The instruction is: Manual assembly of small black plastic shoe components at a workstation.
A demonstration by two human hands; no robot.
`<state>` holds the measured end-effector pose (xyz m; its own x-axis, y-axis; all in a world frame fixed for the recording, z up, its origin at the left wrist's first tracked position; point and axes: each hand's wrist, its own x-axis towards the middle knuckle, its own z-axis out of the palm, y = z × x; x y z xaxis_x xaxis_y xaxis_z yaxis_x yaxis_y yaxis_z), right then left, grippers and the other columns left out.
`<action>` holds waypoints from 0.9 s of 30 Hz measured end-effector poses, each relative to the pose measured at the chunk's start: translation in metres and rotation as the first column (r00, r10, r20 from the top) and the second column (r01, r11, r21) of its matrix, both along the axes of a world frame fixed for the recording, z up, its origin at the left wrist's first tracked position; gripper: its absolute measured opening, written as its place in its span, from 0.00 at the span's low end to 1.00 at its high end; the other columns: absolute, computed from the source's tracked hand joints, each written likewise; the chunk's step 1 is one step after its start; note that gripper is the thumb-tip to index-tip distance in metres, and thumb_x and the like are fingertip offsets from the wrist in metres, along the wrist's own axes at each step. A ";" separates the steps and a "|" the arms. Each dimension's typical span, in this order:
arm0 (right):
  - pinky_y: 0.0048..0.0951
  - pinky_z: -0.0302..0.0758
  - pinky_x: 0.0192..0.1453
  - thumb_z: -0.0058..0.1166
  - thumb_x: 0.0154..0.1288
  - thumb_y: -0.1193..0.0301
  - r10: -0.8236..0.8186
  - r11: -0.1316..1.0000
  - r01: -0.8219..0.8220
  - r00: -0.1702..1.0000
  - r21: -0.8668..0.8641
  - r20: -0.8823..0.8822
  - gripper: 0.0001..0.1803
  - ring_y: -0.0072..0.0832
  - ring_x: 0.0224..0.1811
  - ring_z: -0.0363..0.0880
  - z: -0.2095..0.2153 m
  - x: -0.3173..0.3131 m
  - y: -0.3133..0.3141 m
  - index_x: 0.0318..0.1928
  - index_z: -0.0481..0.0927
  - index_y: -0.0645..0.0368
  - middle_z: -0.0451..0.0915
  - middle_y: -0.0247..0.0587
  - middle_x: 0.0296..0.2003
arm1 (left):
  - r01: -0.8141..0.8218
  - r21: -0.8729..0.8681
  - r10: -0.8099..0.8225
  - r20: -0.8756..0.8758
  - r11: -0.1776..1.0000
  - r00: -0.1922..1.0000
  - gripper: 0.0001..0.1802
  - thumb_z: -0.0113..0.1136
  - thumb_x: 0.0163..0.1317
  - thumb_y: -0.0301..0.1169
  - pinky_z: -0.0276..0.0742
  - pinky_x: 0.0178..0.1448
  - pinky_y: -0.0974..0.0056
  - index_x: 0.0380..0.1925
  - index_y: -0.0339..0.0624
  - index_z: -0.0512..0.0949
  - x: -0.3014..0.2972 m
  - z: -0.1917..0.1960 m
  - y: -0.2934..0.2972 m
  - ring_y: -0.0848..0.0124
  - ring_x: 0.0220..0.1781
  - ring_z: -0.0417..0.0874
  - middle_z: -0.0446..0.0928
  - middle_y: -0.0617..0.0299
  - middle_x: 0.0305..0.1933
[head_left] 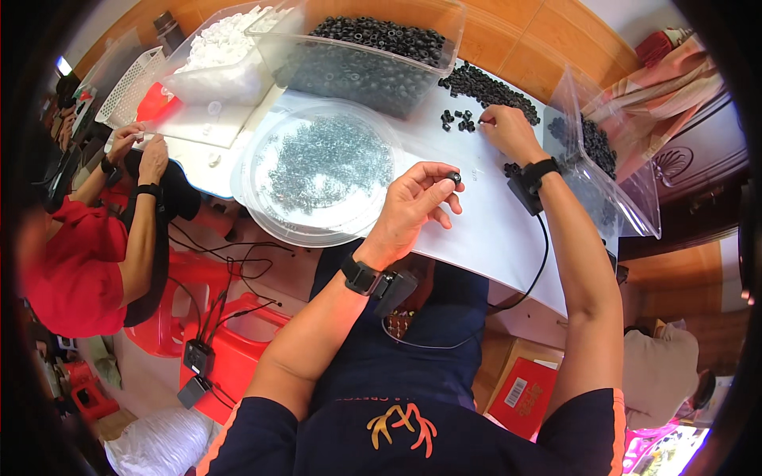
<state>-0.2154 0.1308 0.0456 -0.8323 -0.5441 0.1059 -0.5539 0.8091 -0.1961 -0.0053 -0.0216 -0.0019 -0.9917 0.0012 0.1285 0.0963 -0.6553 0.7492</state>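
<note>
Between thumb and forefinger, my left hand [414,205] pinches a small black ring-shaped part [454,178] above the white table [468,230]. My right hand [512,133] is farther off to the right, its fingertips closed together at the table. Whatever they hold is too small to make out. Just left of those fingertips lies a small cluster of loose black parts [456,120], and behind them spreads a larger heap of the same parts [496,86]. A round clear tray [246,170] with many small shiny metal pieces [329,159] stands left of my left hand.
A clear bin [274,47] of black parts stands at the back. Another clear bin [635,202] with black parts is at the right edge. White parts [226,40] fill a container at back left. A co-worker in red [83,266] works there. Cables [544,246] hang nearby.
</note>
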 end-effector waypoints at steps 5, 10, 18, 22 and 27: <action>0.24 0.77 0.33 0.62 0.58 0.71 0.049 0.893 0.168 0.886 -0.418 0.460 0.12 0.22 0.30 0.80 0.033 0.037 0.015 0.41 0.83 0.66 0.82 0.38 0.28 | -0.005 -0.018 0.005 -0.032 1.000 0.999 0.15 0.57 0.70 0.29 0.81 0.36 0.72 0.54 0.35 0.74 0.000 -0.003 -0.001 0.72 0.42 0.82 0.79 0.54 0.51; 0.18 0.70 0.28 0.65 0.62 0.70 0.225 0.823 0.244 0.690 -0.514 0.688 0.14 0.14 0.25 0.73 0.046 0.087 0.027 0.45 0.81 0.65 0.79 0.29 0.29 | -0.091 -0.086 0.081 -0.116 0.992 0.990 0.14 0.58 0.69 0.29 0.79 0.51 0.65 0.53 0.38 0.75 0.000 0.002 0.002 0.70 0.53 0.79 0.74 0.53 0.63; 0.19 0.72 0.30 0.65 0.62 0.68 0.288 0.775 0.303 0.612 -0.555 0.736 0.14 0.15 0.26 0.74 0.039 0.115 0.030 0.44 0.82 0.64 0.80 0.29 0.28 | -0.068 -0.197 0.034 -0.172 0.978 0.984 0.12 0.60 0.67 0.27 0.77 0.57 0.64 0.50 0.39 0.79 0.000 0.001 0.006 0.74 0.54 0.77 0.74 0.55 0.63; 0.19 0.72 0.31 0.65 0.63 0.67 0.269 0.715 0.414 0.581 -0.563 0.768 0.14 0.14 0.27 0.74 0.035 0.121 0.031 0.44 0.83 0.64 0.80 0.29 0.30 | -0.081 -0.209 0.047 -0.160 0.975 0.986 0.12 0.61 0.66 0.26 0.76 0.58 0.65 0.49 0.39 0.80 0.001 0.000 0.007 0.75 0.54 0.76 0.75 0.56 0.62; 0.20 0.73 0.33 0.63 0.65 0.69 0.254 0.691 0.426 0.614 -0.584 0.748 0.15 0.15 0.27 0.73 0.027 0.124 0.033 0.48 0.82 0.65 0.81 0.30 0.31 | -0.090 -0.235 0.054 -0.156 0.968 0.986 0.12 0.61 0.66 0.24 0.75 0.59 0.65 0.48 0.38 0.80 0.000 -0.002 0.009 0.74 0.55 0.77 0.76 0.56 0.61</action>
<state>-0.0912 0.1640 0.0724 -0.8127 -0.5156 -0.2713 0.1351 0.2862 -0.9486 -0.0052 -0.0125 -0.0041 -0.9604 -0.0206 0.2778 0.2577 -0.4447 0.8578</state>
